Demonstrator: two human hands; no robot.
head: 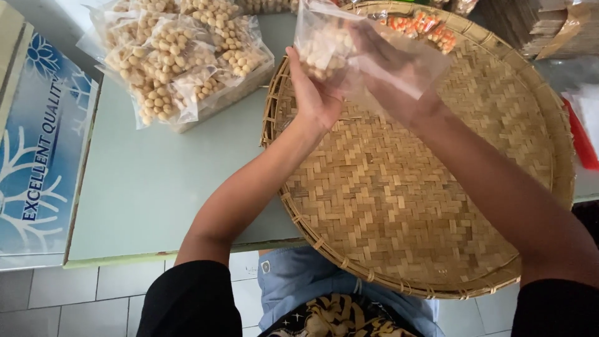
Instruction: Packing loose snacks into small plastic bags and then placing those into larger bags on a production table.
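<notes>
Both hands hold up one clear plastic bag (pixel 337 47) with pale round snack pieces in its lower left corner. My left hand (pixel 315 93) cups the bag from below, palm up. My right hand (pixel 390 72) is seen through the plastic, gripping the bag's right side. The bag hangs over the far part of a large round woven bamboo tray (pixel 412 206), whose middle is bare. A few orange-and-white snack pieces (pixel 424 28) lie at the tray's far rim.
A pile of filled clear bags of the same pale snacks (pixel 181 56) lies on the pale green table (pixel 150 187) at the far left. A blue-and-white printed box (pixel 37 150) stands at the left edge. Stacked cardboard (pixel 530 25) and red packaging (pixel 580 140) sit at the right.
</notes>
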